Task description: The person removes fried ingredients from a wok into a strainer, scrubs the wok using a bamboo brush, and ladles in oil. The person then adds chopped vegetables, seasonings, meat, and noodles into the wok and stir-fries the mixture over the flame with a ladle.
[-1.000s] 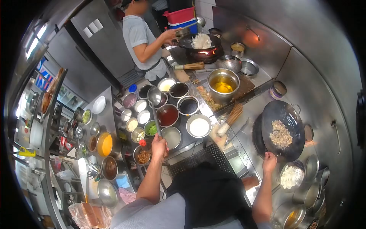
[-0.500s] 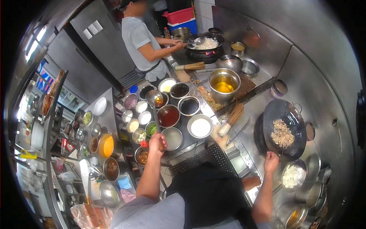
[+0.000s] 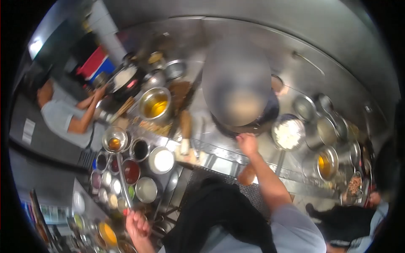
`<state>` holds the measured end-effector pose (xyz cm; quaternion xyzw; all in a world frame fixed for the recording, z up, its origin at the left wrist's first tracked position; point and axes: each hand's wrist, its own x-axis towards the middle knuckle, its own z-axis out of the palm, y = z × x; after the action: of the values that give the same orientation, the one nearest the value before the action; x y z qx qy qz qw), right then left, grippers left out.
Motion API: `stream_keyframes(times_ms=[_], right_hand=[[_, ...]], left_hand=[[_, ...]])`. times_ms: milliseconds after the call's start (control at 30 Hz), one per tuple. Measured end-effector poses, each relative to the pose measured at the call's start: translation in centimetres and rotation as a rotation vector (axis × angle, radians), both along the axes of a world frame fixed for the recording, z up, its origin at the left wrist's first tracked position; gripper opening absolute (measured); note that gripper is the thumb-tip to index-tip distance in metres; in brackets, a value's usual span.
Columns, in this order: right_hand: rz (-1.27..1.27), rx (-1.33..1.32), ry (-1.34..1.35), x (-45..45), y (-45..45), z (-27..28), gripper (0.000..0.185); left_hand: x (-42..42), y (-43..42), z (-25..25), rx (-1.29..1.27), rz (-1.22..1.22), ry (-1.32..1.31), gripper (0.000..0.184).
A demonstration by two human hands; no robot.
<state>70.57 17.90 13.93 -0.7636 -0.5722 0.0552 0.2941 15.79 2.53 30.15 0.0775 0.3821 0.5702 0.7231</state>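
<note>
My left hand (image 3: 137,225) is closed round the handle of a long ladle (image 3: 122,170). Its bowl, with amber liquid inside, hangs over the sauce pots. My right hand (image 3: 248,143) is closed at the near edge of a wok (image 3: 234,63); the exact grip is hard to make out. Smeared by motion, the wok is tilted above the stove, and the food (image 3: 244,105) in it shows as a pale brown blur. Close to my right hand stands a perforated bowl of white pieces (image 3: 289,134).
A pot of yellow oil (image 3: 155,105) stands on the counter beside a bamboo brush (image 3: 185,130). Pots of white (image 3: 162,160) and red (image 3: 131,172) contents stand left. A co-worker (image 3: 69,114) is at another wok (image 3: 125,80); another person (image 3: 358,221) is at lower right.
My view has swung right. The wok is tipped up and blurred, where it sat lower with the brown food clear. Both hands keep their holds. Another person has come into view at right.
</note>
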Motion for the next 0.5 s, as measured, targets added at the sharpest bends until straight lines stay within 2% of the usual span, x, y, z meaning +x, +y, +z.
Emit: stream_keyframes(times_ms=[67,167,233,300,333,500], right_hand=[[0.016,0.005,0.009,0.2,0.0,-0.4,0.019],[-0.022,-0.038,-0.002,0.4,-0.4,-0.2,0.019],[-0.023,-0.07,0.043,0.1,-0.2,0.1,0.019],[-0.056,-0.083,0.058,-0.1,-0.5,0.5,0.019],[-0.071,-0.104,0.069,-0.4,-0.4,0.7,0.019],[-0.084,-0.126,0.058,-0.4,-0.1,0.3,0.02]], left_hand=[[3.5,1.1,2.7,-0.047,-0.057,-0.079,0.016],[4.2,4.7,-0.7,-0.056,-0.32,-0.156,0.014],[10.9,7.4,2.7,-0.027,-0.428,-0.053,0.007],[14.3,11.0,2.5,-0.046,-0.544,-0.073,0.004],[15.5,13.1,1.0,-0.033,-0.626,-0.126,0.006],[25.9,21.5,-1.0,-0.015,-0.813,-0.03,0.028]])
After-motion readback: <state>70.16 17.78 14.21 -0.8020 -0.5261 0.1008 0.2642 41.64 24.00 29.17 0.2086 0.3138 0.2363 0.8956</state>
